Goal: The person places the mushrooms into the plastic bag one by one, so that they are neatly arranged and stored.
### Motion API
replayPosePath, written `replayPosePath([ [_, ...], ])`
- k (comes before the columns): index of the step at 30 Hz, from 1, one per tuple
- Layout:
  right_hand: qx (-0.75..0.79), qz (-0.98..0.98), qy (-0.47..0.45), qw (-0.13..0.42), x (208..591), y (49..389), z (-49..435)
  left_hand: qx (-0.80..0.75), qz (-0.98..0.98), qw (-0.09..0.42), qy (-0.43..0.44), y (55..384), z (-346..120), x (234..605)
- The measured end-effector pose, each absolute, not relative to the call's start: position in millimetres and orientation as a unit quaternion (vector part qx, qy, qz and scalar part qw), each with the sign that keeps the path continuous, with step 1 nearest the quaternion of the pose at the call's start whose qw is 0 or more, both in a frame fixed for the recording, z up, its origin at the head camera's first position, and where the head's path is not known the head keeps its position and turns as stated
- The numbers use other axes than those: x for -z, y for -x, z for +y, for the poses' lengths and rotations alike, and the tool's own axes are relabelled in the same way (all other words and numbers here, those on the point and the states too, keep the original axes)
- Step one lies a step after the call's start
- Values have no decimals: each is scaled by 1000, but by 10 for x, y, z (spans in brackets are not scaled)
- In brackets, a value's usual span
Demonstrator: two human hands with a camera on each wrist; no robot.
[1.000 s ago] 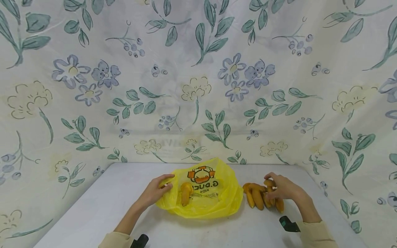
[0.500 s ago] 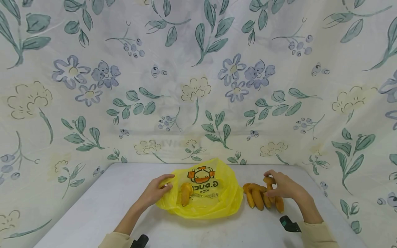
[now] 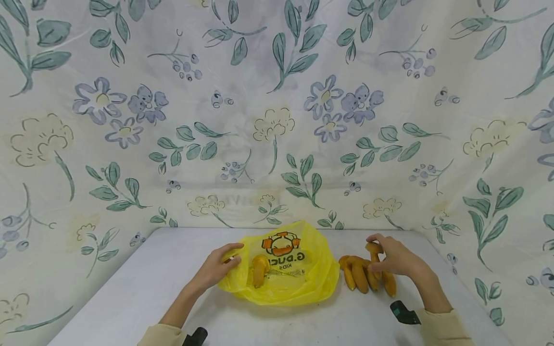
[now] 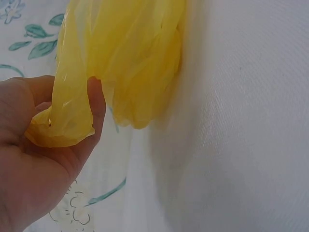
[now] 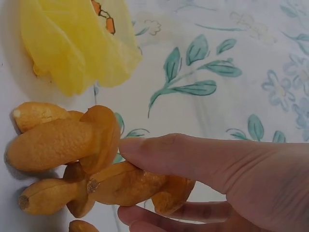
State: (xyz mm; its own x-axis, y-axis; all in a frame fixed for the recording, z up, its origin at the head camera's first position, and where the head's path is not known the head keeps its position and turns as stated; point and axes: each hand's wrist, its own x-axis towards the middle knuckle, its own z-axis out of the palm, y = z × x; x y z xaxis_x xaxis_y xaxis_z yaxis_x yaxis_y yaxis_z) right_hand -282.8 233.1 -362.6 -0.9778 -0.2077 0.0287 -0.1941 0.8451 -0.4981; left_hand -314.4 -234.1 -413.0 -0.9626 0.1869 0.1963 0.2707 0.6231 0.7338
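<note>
My left hand [image 3: 212, 269] grips the left edge of a yellow plastic bag [image 3: 311, 283] printed with a duck. In the left wrist view, a fold of the bag passes between thumb and fingers. One brown-orange mushroom [image 3: 259, 271] shows at the bag's left part, cap up. My right hand [image 3: 400, 258] pinches another mushroom [image 5: 128, 183] between thumb and fingers, raised slightly over the others. Its cap points toward the fingers in the right wrist view. Several mushrooms [image 3: 358, 275] lie in a row on the table, right of the bag and beneath this hand.
A white table [image 3: 277, 331] spreads under everything. Behind it hangs a curtain [image 3: 277, 158] with a leaf and flower print. A dark wrist device [image 3: 403, 313] is on the right forearm, and another device [image 3: 196, 336] is on the left.
My right hand has lifted the pinched mushroom slightly up and to the left, away from the row. The left hand and the bag have stayed in place.
</note>
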Motion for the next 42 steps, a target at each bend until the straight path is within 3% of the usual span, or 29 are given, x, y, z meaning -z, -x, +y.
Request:
replayPosePath([
  [42, 238, 964, 120, -8, 3522, 2700, 2060, 417, -901, 42, 113, 3119, -2334, 4102],
])
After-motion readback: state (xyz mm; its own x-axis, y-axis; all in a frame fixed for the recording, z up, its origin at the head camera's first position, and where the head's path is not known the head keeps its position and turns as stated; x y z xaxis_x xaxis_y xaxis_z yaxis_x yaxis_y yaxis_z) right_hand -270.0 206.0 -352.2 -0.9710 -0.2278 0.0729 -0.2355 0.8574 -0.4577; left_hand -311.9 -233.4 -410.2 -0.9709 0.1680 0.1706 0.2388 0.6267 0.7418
